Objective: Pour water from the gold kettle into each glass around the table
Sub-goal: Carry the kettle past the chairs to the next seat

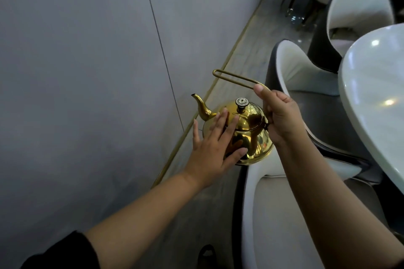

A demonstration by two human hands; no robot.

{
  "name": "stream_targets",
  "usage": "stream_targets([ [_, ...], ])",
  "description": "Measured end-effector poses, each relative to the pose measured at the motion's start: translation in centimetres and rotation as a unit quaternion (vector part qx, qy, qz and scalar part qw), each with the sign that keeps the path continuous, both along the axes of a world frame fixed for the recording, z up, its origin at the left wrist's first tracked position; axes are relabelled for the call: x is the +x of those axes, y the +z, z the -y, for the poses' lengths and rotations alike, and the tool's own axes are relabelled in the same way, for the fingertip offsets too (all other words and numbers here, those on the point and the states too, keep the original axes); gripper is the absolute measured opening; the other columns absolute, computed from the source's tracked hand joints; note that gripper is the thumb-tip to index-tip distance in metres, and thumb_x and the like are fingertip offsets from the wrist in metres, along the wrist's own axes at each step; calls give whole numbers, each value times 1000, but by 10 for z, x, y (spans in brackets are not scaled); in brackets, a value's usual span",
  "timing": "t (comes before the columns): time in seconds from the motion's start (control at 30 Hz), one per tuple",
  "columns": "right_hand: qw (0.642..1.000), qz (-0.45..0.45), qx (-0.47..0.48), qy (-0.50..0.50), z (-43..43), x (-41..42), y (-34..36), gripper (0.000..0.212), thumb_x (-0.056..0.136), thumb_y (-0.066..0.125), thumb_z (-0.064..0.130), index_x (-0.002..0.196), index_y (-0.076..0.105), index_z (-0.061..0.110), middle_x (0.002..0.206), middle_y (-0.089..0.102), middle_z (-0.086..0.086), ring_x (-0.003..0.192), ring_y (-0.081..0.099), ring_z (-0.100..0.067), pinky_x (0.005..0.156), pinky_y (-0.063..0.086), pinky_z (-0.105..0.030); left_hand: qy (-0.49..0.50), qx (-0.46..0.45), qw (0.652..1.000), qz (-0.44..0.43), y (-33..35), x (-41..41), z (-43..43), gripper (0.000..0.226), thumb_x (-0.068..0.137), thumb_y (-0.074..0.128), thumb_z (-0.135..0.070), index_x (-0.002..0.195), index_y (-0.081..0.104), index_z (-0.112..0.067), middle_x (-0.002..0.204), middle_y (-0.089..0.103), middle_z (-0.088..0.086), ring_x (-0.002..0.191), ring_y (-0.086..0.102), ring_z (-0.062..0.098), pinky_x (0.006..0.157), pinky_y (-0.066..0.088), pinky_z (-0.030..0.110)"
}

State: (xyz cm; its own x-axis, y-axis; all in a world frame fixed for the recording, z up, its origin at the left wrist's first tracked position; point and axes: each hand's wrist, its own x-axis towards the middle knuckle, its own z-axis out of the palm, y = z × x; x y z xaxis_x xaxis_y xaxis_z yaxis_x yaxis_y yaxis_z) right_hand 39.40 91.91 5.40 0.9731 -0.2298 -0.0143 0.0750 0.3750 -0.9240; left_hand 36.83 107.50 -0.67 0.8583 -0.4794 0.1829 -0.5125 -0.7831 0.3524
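While the gold kettle (244, 135) is carried in the air beside the wall (76, 72), it sits clear of the white table (371, 98) at the right edge of the view, above the back of the nearest chair (269, 192). No glasses are visible from this angle.

Right hand (282, 116): fingers curled closed around the rear end of the thin wire handle (234, 77), the thumb pressed on top of the wire near where it drops to the body. Left hand (212, 144): fingers extended and spread, palm flat against the side and shoulder of the body just behind the spout (202, 107). This hand steadies; it does not grip.

Handling assessment:
- The polished metal body looks rigid and smooth. A flat palm will likely slide on it, so it should not bear the load.
- The two-handed carry suggests some weight of water, though the fill level cannot be seen.
- The wire handle is narrow and appears to pivot at the rear hinge. Expect the body to swing under it.
- The lid, with its knob (241, 102), appears to rest loosely and may shift when the kettle tips.

Recommended hold: keep the load on the handle, with fingertips on the lid knob during pouring. If the contents are hot, the bare wall is a poor place for the palm.
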Motion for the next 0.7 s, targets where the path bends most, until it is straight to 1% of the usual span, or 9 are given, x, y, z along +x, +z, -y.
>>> stream_targets([
  [0.1, 1000, -9, 11, -24, 2, 11, -6, 41, 78, 72, 16, 54, 39, 13, 35, 40, 11, 33, 38, 0, 51, 47, -14, -6, -11, 1000, -12, -1, 14, 6, 70, 87, 10, -66, 147, -5, -33, 159, -6, -1, 146, -5, 14, 102, -35, 35],
  [0.2, 998, -12, 42, -34, 4, 21, -10, 42, 75, 75, 19, 54, 40, 14, 37, 39, 10, 35, 37, -2, 47, 43, -17, -19, -22, 999, -16, -2, 29, 8, 72, 87, 12, -66, 149, 0, -32, 160, -4, -1, 146, -6, 14, 102, -34, 34],
  [0.3, 998, -15, 36, -56, 4, 34, -12, 43, 68, 80, 23, 55, 40, 14, 38, 40, 10, 36, 36, -3, 48, 40, -18, -49, -23, 998, -23, -5, 51, 7, 71, 88, 15, -64, 149, -1, -32, 159, -6, -2, 145, -11, 12, 108, -28, 41],
  [0.37, 996, -7, 47, -79, 2, 44, -12, 40, 66, 77, 22, 57, 39, 13, 37, 42, 11, 35, 39, -2, 44, 40, -16, -74, -17, 997, -26, -9, 68, 5, 71, 88, 17, -63, 148, -4, -32, 159, -10, -3, 145, -14, 12, 111, -23, 44],
  [0.43, 994, 4, 49, -100, -1, 57, -12, 37, 66, 73, 20, 58, 38, 11, 37, 45, 10, 34, 42, 0, 43, 41, -14, -100, -22, 994, -33, -10, 88, 1, 70, 88, 17, -63, 147, -7, -35, 158, -14, -6, 143, -18, 10, 109, -25, 41],
  [0.53, 991, 15, 33, -130, -9, 75, -9, 35, 66, 71, 19, 57, 38, 11, 36, 46, 11, 35, 44, 0, 44, 42, -15, -139, -20, 989, -36, -12, 119, -6, 68, 88, 15, -65, 145, -11, -38, 157, -18, -9, 142, -22, 7, 105, -32, 34],
  [0.7, 982, 10, 27, -187, -19, 103, -10, 36, 67, 71, 20, 56, 38, 10, 36, 44, 10, 36, 43, 0, 46, 43, -14, -201, -10, 979, -40, -11, 169, -17, 66, 87, 16, -65, 144, -11, -42, 154, -20, -14, 142, -22, 6, 106, -31, 36],
])
